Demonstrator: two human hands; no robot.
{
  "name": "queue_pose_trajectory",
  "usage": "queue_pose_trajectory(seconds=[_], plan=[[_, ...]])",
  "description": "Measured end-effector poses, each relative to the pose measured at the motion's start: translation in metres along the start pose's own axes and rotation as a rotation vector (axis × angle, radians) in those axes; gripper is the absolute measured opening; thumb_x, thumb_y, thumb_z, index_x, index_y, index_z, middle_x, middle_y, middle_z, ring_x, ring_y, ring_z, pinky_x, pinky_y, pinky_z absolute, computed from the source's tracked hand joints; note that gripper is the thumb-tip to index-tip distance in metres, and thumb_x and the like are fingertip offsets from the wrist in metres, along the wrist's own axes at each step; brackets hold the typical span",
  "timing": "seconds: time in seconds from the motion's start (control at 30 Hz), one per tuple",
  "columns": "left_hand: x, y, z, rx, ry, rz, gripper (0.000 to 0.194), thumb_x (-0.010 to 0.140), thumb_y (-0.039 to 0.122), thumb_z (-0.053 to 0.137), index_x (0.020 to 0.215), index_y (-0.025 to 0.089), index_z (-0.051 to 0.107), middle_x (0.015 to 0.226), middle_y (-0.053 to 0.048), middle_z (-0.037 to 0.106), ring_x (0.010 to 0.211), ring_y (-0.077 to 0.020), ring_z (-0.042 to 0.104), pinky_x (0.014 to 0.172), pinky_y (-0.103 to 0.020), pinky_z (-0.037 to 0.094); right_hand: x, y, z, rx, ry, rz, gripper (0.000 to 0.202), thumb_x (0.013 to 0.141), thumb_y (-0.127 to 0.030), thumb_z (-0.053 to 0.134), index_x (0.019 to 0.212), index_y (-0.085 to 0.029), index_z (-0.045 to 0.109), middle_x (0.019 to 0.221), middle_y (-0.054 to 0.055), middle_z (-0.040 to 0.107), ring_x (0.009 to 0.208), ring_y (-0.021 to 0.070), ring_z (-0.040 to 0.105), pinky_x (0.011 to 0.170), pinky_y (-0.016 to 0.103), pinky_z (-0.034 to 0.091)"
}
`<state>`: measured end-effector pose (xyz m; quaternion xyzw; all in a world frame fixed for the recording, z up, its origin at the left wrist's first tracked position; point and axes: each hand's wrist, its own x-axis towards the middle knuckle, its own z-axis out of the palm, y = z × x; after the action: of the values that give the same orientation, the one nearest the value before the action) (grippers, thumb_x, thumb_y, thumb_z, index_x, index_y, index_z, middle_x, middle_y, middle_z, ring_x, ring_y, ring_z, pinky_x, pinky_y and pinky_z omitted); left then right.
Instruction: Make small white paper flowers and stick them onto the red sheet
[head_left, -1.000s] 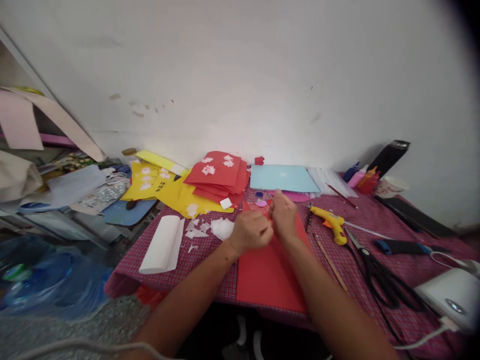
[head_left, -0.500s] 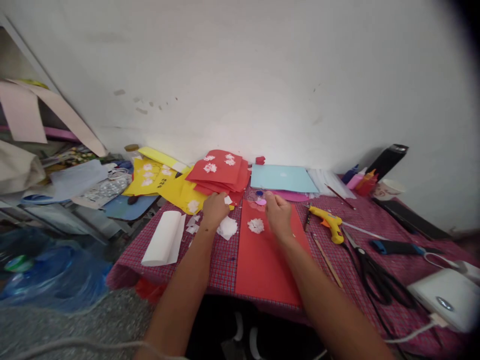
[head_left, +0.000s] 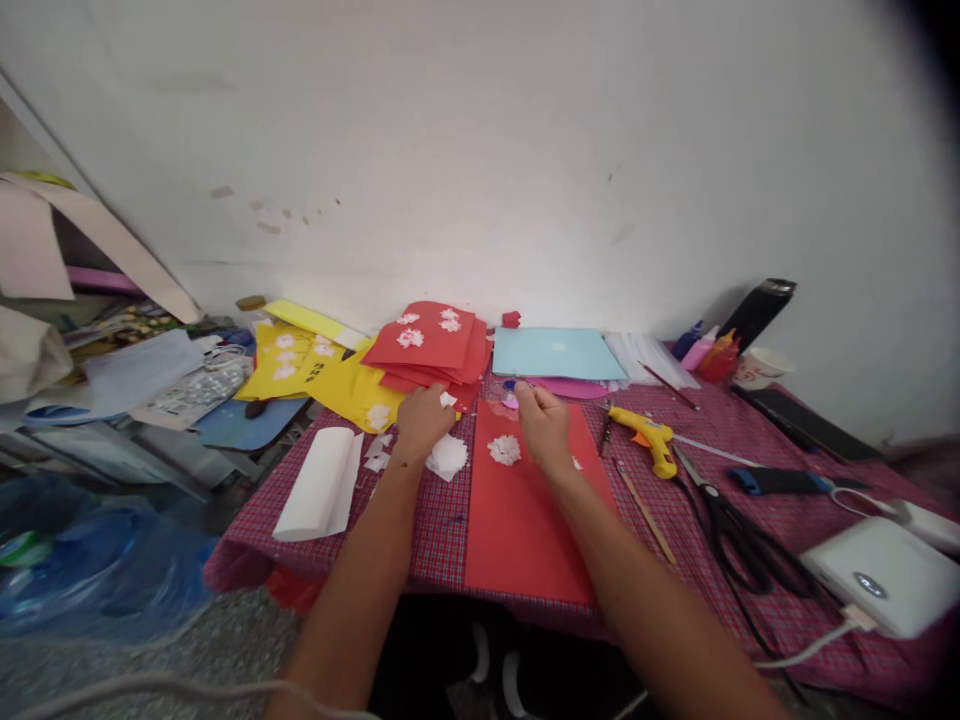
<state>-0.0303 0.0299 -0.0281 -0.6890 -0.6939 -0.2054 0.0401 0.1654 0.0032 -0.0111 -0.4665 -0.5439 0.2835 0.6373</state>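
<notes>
My left hand (head_left: 422, 424) is closed, with a small white paper piece (head_left: 448, 399) at its fingertips. Just below it lies a heap of white paper pieces (head_left: 448, 456). Fingers curled, my right hand (head_left: 544, 424) is over the upper part of a long red sheet (head_left: 525, 530); whatever it may pinch is too small to make out. A white paper flower (head_left: 504, 450) sits on that sheet, left of my right hand. Beside my right fingertips are a small pink disc (head_left: 511, 401) and a clear round container, partly hidden.
Red sheets with flowers (head_left: 427, 345) and yellow sheets (head_left: 289, 365) lie behind on the left, a white roll (head_left: 315, 485) nearer. A light blue sheet (head_left: 559, 355) lies at the back. On the right are a yellow glue gun (head_left: 649, 435), black scissors (head_left: 739, 535) and a white box (head_left: 877, 575).
The whole view has shifted slightly, so most things appear further left. Both hands keep nearly the same places over the table and stay closed.
</notes>
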Motion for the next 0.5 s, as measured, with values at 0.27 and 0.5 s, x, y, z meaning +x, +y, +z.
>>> queue_pose_trajectory(seconds=[0.27, 0.5], plan=[[0.002, 0.01, -0.012, -0.255, 0.043, -0.067, 0.03, 0.078, 0.03, 0.061, 0.106, 0.022, 0.067, 0.101, -0.013, 0.071, 0.095, -0.0283, 0.064, 0.078, -0.035, 0.044, 0.001, 0.003, 0.001, -0.022, -0.044, -0.006, 0.045, 0.088, -0.046, 0.054, 0.055, -0.022, 0.035, 0.055, -0.006, 0.032, 0.054, 0.0114, 0.031, 0.053, 0.025, 0.026], [-0.001, 0.034, -0.022, -1.21, -0.22, -0.212, 0.032, 0.071, 0.03, 0.068, 0.1, 0.017, 0.065, 0.079, -0.005, 0.068, 0.066, -0.017, 0.065, 0.059, -0.026, 0.046, 0.0, 0.01, 0.006, 0.067, -0.15, 0.003, 0.015, 0.082, -0.033, 0.058, 0.088, -0.019, 0.059, 0.077, -0.001, 0.058, 0.066, 0.0136, 0.05, 0.063, 0.026, 0.042]])
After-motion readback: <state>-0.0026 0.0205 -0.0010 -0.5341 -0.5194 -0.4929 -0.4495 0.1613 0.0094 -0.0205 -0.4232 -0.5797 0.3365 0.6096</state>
